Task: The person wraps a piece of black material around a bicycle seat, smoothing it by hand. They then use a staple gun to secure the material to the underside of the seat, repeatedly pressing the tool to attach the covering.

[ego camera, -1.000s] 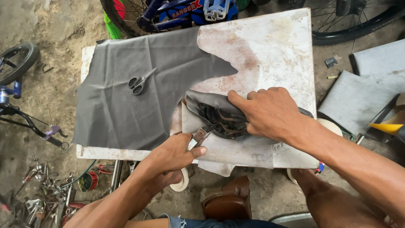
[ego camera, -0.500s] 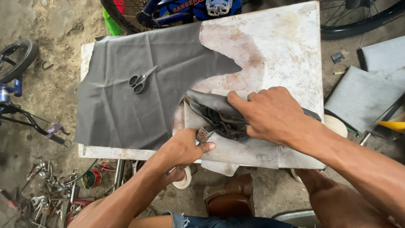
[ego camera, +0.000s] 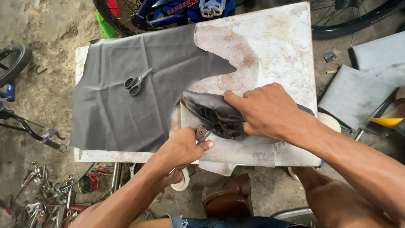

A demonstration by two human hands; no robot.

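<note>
My right hand (ego camera: 268, 112) presses down on a dark, worn saddle-like piece (ego camera: 215, 116) wrapped in grey fabric, on a white worktable (ego camera: 270, 46). My left hand (ego camera: 183, 147) grips a small metal tool (ego camera: 201, 134) whose tip touches the piece's lower left edge. A large sheet of grey fabric (ego camera: 126, 93) covers the table's left half, with grey scissors (ego camera: 136, 82) lying on it. A pale paper pattern (ego camera: 236, 154) lies under the piece.
A blue bicycle (ego camera: 177, 10) stands beyond the table's far edge. Grey flat panels (ego camera: 363, 84) lie on the ground to the right. Loose tools (ego camera: 46, 198) are scattered on the floor at lower left. A tape roll (ego camera: 182, 182) sits under the table.
My left hand has shifted slightly right toward the piece, with the metal tool now showing at its edge. My right hand keeps its hold. The view has tilted a little.
</note>
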